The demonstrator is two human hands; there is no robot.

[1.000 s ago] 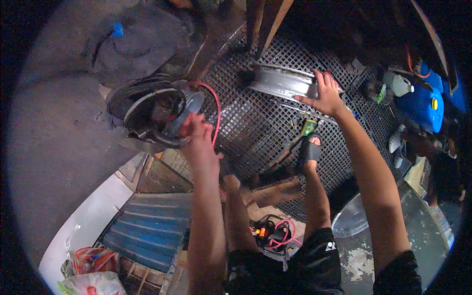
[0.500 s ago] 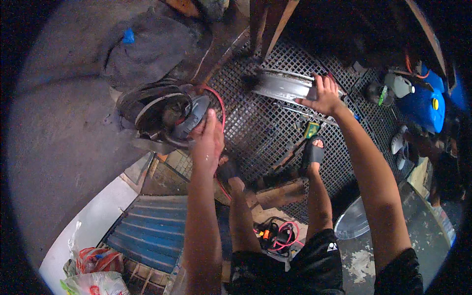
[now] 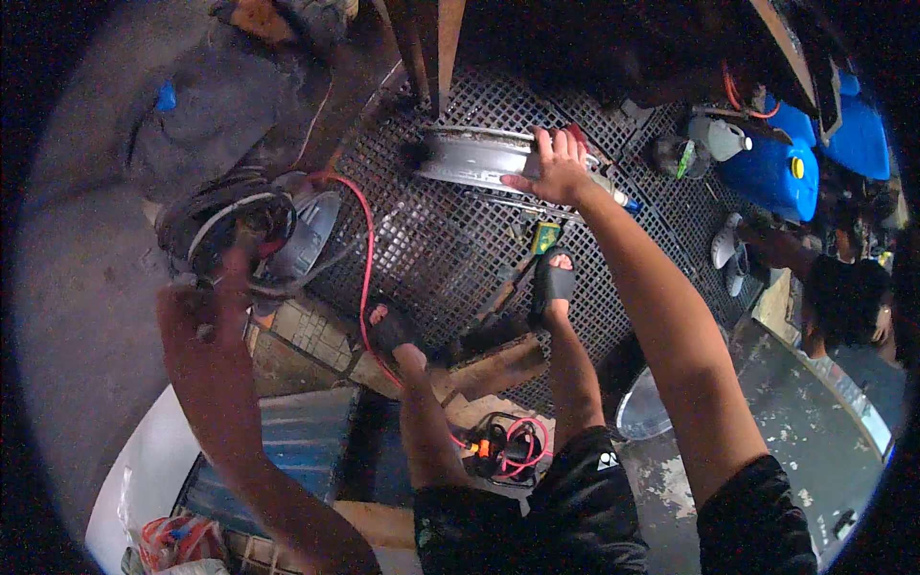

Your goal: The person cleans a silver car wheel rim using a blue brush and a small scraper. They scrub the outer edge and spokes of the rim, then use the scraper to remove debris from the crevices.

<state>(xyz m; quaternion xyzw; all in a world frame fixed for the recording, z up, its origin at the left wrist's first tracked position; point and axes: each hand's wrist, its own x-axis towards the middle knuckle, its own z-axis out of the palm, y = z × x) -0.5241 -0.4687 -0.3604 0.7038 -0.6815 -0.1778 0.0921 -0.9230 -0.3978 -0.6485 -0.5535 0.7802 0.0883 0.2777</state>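
My right hand (image 3: 556, 171) holds a silver metal wheel rim (image 3: 470, 161) by its right part. Its fingers reach over the edge and its thumb lies along the near side. The rim stands on a black grid mat (image 3: 422, 240), and a dark, blurred shape touches its left end. Smeared by motion, my left hand (image 3: 228, 278) is at the near side of a bundle of dark hoses (image 3: 206, 216). A silver basin (image 3: 314, 235) leans just right of that bundle. Whether the left hand grips anything is hidden by blur and shadow.
A red hose (image 3: 369, 230) crosses the mat. A green and yellow box (image 3: 545, 237) lies by my right foot. Blue jugs (image 3: 771, 177) and a whitish jug (image 3: 725, 140) stand at right, near another person (image 3: 848, 297). A wooden leg (image 3: 446, 57) rises at the back.
My left hand has moved left and nearer, off the grey round piece by the hoses. The view has shifted right, and my right hand stays on the wheel rim.
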